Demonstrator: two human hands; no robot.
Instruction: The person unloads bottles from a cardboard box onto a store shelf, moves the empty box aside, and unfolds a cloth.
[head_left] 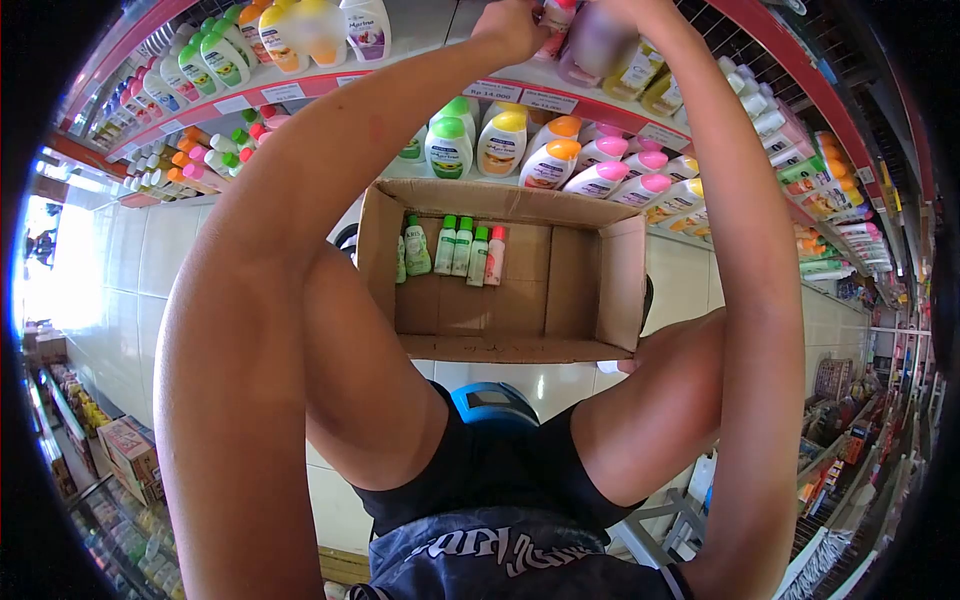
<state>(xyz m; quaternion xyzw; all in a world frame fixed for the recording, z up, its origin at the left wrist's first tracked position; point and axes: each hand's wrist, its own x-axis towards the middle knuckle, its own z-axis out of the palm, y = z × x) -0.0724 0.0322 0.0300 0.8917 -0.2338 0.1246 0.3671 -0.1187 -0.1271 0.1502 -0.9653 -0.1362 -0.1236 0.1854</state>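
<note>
At the top edge my left hand (510, 30) is on the shelf with its fingers curled, closed at a small pink bottle (553, 30). My right hand (645, 12) reaches to the same shelf, with its fingers cut off by the frame. Between the hands stands a blurred purple bottle (595, 45). Below, an open cardboard box (575, 275) sits in front of my knees. Inside it, on the left, are several small bottles with green caps (462, 248) and one pink bottle (495, 256).
The upper shelf (430, 65) carries lotion bottles (283, 40) on the left and yellow bottles (632, 75) on the right. Lotion bottles with coloured caps (548, 163) fill the lower shelf behind the box. A blue stool (493, 403) is under me. More stocked shelves line both sides.
</note>
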